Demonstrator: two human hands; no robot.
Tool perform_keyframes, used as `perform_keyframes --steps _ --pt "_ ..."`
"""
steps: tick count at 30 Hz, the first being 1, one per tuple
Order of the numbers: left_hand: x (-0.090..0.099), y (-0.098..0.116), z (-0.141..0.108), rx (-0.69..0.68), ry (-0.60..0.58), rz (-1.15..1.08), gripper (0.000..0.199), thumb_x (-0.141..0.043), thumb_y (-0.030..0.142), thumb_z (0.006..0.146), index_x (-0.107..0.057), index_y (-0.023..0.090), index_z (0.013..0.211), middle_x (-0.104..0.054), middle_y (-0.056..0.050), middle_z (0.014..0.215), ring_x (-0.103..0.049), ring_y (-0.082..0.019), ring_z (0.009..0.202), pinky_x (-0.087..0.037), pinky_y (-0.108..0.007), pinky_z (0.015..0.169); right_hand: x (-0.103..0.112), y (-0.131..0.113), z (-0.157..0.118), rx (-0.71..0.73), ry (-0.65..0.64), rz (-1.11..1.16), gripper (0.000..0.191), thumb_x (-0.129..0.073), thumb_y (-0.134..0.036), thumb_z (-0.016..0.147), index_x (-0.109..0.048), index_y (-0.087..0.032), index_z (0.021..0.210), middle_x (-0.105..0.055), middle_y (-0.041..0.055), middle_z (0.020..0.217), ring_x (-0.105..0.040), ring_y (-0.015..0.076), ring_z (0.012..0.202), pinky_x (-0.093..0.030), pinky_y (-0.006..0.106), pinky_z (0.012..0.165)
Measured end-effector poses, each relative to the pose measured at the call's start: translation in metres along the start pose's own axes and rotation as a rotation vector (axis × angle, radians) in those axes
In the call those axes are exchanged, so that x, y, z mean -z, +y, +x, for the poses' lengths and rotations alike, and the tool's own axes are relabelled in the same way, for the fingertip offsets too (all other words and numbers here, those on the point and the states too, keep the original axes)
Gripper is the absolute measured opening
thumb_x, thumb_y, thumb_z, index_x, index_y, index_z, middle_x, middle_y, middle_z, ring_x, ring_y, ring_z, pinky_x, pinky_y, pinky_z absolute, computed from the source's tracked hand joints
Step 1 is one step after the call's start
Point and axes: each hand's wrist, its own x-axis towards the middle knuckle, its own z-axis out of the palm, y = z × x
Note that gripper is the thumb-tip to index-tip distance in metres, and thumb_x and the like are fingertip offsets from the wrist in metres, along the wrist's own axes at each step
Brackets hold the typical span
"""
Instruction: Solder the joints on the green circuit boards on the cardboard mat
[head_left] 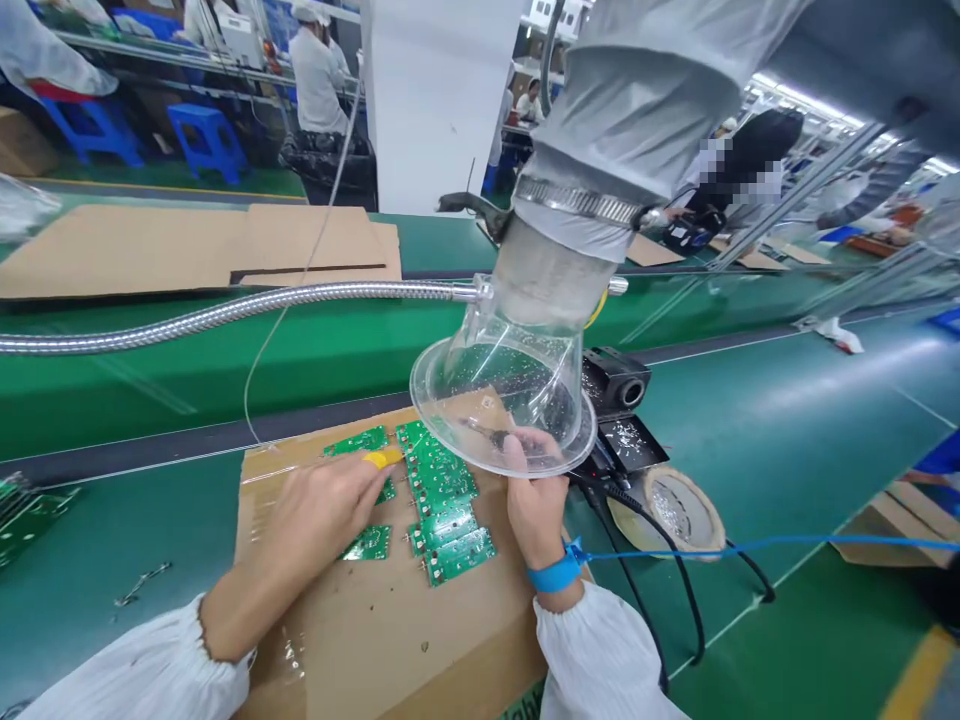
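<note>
"White sleeves (142, 660) come first, along the bottom. What's the left hand (330, 500) doing?"
"Fingers at the green circuit boards (442, 480), which lie on cardboard (375, 640) over the tabletop (176, 520). I can't tell whether it grips one."
"And the right hand (536, 505)?"
"Beside the boards, fingers closed around a thin dark tool (495, 436), seen through the clear hood (517, 375)."

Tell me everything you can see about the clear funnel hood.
The clear funnel hood looks like rigid plastic, speckled with pale spots, with a wide round rim facing down. Its narrower neck leads up to a whitish sleeve banded by a metal clamp. It hangs tilted above the cardboard, overlapping the right hand in view; whether the hand touches it is unclear.
</note>
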Motion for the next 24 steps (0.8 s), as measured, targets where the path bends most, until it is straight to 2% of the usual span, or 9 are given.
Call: perform_keyframes --steps 4,9,13,18,24 --pt "0.001 -0.004 0.000 0.031 0.076 -0.009 0.053 -0.037 0.041 0.107 -0.056 0.022 0.062 -0.056 -0.001 0.059 -0.053 -0.016 0.054 -0.025 -0.032 0.054 -0.005 0.003 0.004 0.024 -0.014 -0.034 0.027 -0.067 -0.046 0.092 -0.070 -0.020 0.096 -0.075 0.0067 0.097 -0.070 0.0241 0.094 -0.055 0.042 0.089" --pt "-0.005 0.000 0.010 -0.030 0.099 -0.072 0.050 -0.039 0.035 0.107 -0.058 0.021 0.063 -0.058 -0.001 0.062 -0.055 -0.015 0.058 -0.025 -0.032 0.055 -0.003 0.010 0.000 0.020 0.035 -0.083 0.027 -0.066 -0.046 0.093 -0.071 -0.019 0.092 -0.076 0.0063 0.091 -0.071 0.0235 0.086 -0.055 0.039 0.081" --pt "-0.005 0.002 0.017 0.006 0.055 -0.119 0.048 -0.039 0.032 0.106 -0.062 0.021 0.066 -0.062 -0.002 0.066 -0.052 -0.016 0.058 -0.022 -0.033 0.055 -0.001 0.010 -0.003 0.011 0.049 -0.101 0.030 -0.068 -0.048 0.091 -0.073 -0.019 0.093 -0.077 0.0073 0.092 -0.072 0.0246 0.086 -0.056 0.040 0.079" --pt "-0.004 0.000 0.016 0.019 0.030 -0.128 0.046 -0.039 0.030 0.105 -0.064 0.022 0.067 -0.060 -0.002 0.063 -0.050 -0.016 0.056 -0.020 -0.033 0.055 -0.002 0.008 -0.005 -0.010 -0.003 -0.119 0.028 -0.068 -0.047 0.091 -0.074 -0.020 0.092 -0.078 0.0069 0.089 -0.072 0.0237 0.079 -0.057 0.039 0.076" --pt "-0.008 -0.006 0.014 0.015 0.006 -0.090 0.042 -0.045 0.032 0.103 -0.061 0.023 0.066 -0.061 -0.002 0.065 -0.053 -0.017 0.059 -0.021 -0.033 0.054 -0.002 0.010 -0.004 0.066 -0.039 -0.133 0.021 -0.068 -0.040 0.091 -0.074 -0.020 0.089 -0.078 0.0059 0.086 -0.073 0.0234 0.080 -0.057 0.037 0.075"
